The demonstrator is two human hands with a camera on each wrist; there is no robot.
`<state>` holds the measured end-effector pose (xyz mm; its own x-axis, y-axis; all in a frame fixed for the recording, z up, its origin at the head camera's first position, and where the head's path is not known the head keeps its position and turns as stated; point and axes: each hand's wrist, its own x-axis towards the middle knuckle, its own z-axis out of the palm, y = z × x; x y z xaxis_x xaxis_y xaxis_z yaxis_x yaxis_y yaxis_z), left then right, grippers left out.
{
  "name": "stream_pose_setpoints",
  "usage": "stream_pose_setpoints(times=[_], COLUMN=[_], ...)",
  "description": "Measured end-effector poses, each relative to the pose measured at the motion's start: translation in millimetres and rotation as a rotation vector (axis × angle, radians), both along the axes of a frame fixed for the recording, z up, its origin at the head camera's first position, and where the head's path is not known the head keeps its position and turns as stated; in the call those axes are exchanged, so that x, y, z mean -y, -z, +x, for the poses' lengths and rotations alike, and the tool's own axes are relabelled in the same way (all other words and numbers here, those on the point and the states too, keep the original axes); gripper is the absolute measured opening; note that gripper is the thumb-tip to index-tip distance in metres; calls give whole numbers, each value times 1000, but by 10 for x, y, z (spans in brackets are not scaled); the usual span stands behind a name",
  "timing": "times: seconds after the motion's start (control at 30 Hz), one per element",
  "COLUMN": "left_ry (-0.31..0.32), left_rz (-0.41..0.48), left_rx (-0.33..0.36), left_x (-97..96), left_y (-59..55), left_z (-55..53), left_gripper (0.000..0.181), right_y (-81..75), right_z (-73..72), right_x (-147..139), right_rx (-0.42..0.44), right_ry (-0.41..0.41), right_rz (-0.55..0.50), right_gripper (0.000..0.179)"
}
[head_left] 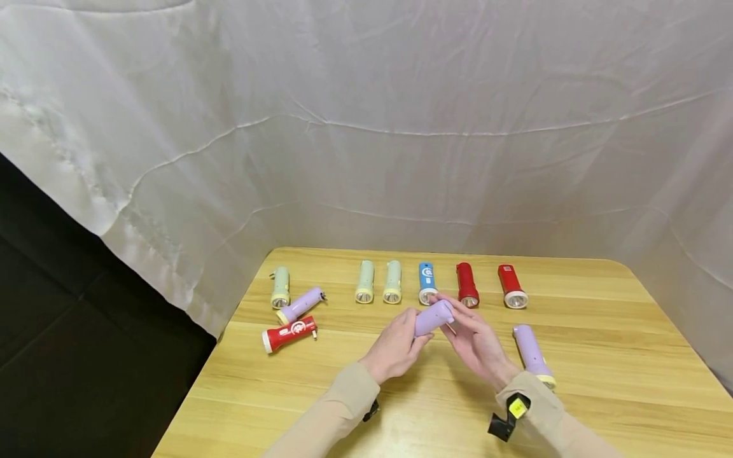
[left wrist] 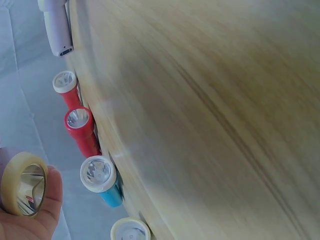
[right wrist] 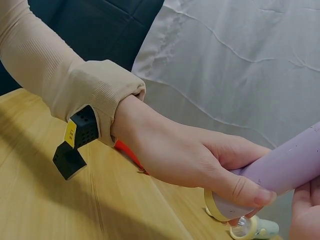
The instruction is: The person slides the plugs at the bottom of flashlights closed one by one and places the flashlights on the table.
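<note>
Above the middle of the table, my left hand [head_left: 395, 343] grips a purple flashlight [head_left: 432, 318] near its cream-rimmed head, thumb along the body in the right wrist view. My right hand [head_left: 478, 343] has its fingers and thumb about the tail end, where a small part sticks out. The lens [left wrist: 31, 192] shows in the left wrist view beside the left hand's fingers. Only a bit of the right hand [right wrist: 306, 215] appears at the right wrist view's edge. Another purple flashlight [head_left: 531, 353] lies right of the right hand, partly behind the sleeve.
Along the back stand two pale green flashlights [head_left: 365, 282], a blue one [head_left: 427, 280] and two red ones [head_left: 467, 283]. At left lie a pale green [head_left: 280, 283], a purple [head_left: 303, 303] and a red flashlight [head_left: 291, 332]. Pale cloth [head_left: 458, 159] hangs behind the wooden table [head_left: 601, 318].
</note>
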<state>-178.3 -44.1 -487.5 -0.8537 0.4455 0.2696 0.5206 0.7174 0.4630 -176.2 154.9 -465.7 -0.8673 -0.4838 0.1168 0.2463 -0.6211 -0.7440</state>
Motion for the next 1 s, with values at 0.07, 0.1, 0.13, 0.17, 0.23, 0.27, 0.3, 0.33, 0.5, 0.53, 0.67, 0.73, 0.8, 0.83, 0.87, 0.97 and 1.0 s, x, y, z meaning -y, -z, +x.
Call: stream_pose_setpoints(times=[0.07,0.1,0.13,0.17,0.23,0.27,0.3,0.33,0.5,0.53,0.67,0.73,0.8,0.83,0.87,0.97,1.0], left_ry=[1,-1,-2,-4,-8,-10,-12,-12,-14,-13,-13,-12,-13,-14,-14,-14,-11], left_rz=[0,-2,0,1,-5,-6,-8,-7,-13,-14,-23,-26,-32,-34,-36,-52,-57], left_rx=[-11,-12,-14,-15,-8,-4,-1,-1,-1,-2,-10,-14,-16,-16,-15,-21,-30], left_x=[0,1,1,0,0,0,-1,-2,-7,-8,-9,-8,-8,-8,-8,-8,-6], left_y=[-3,-3,-1,0,7,10,15,19,31,33,46,50,53,53,54,53,52], left_z=[2,3,4,5,5,5,4,4,1,0,-4,-6,-7,-7,-6,-8,-8], left_gripper=[39,39,38,38,39,39,39,39,39,39,39,39,39,39,39,38,38], right_y=[-3,-5,-7,-9,-11,-12,-13,-15,-40,-44,-56,-54,-50,-46,-40,-26,-23], right_z=[-1,-1,-2,-2,-5,-6,-8,-9,-10,-10,-15,-21,-27,-30,-32,-36,-36], right_x=[1,2,4,5,6,5,5,5,9,9,14,14,11,8,3,-12,-15], right_rx=[5,7,8,11,10,9,11,12,36,40,65,74,70,67,62,51,58], right_ry=[4,7,10,13,14,13,14,15,26,29,40,38,30,24,18,6,9], right_rz=[2,3,6,10,17,21,27,33,62,67,91,91,81,73,63,46,46], right_gripper=[41,40,40,40,39,39,39,38,37,37,35,36,37,38,38,39,39])
